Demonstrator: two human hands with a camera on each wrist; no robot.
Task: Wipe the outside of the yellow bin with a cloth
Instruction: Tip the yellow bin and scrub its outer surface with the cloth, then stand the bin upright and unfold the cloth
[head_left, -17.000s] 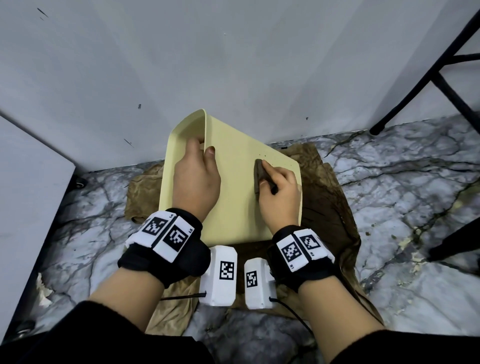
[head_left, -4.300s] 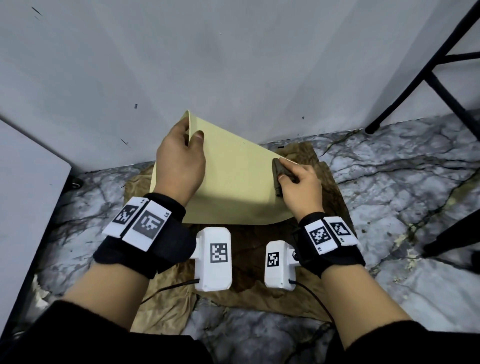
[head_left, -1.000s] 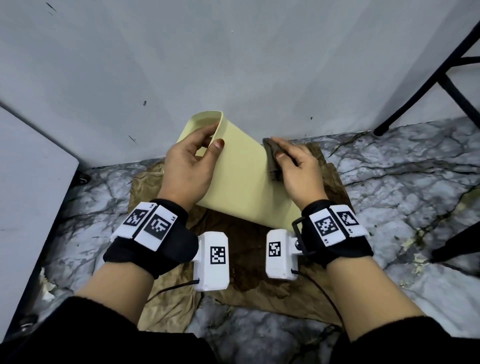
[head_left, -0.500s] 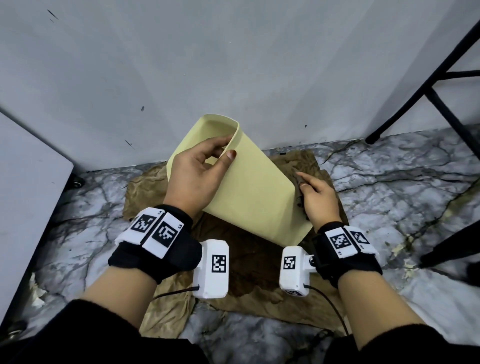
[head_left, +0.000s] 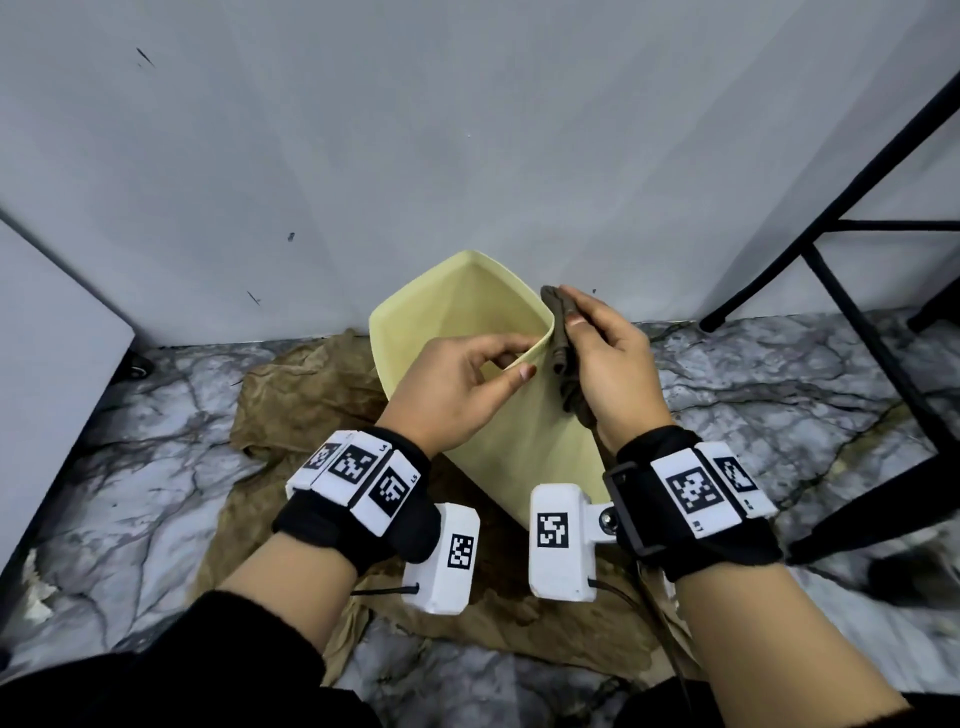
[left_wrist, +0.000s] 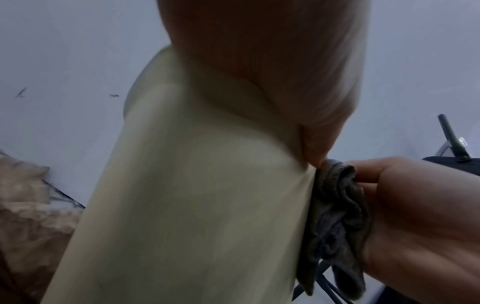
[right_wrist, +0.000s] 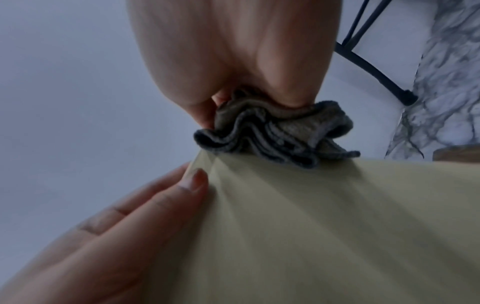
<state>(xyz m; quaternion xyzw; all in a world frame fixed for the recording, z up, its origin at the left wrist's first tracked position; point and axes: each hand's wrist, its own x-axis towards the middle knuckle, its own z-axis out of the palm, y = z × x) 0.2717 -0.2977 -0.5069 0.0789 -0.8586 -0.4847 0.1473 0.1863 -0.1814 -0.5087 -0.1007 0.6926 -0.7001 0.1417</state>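
Observation:
The pale yellow bin stands tilted on the floor, its open mouth facing up and away. My left hand grips the near rim, thumb on the outside and fingers inside. My right hand holds a bunched grey-brown cloth and presses it against the bin's right outer side just below the rim. The left wrist view has the bin's wall with the cloth at its right edge. In the right wrist view the cloth sits on the bin beside my left thumb.
Crumpled brown paper lies under the bin on a marbled grey floor. A grey wall rises right behind. A black metal frame stands at the right, a pale panel at the left.
The bin has been turned, so its open mouth now shows. My right hand has brought the cloth from low on the right side up to just below the rim. The left hand still holds the rim.

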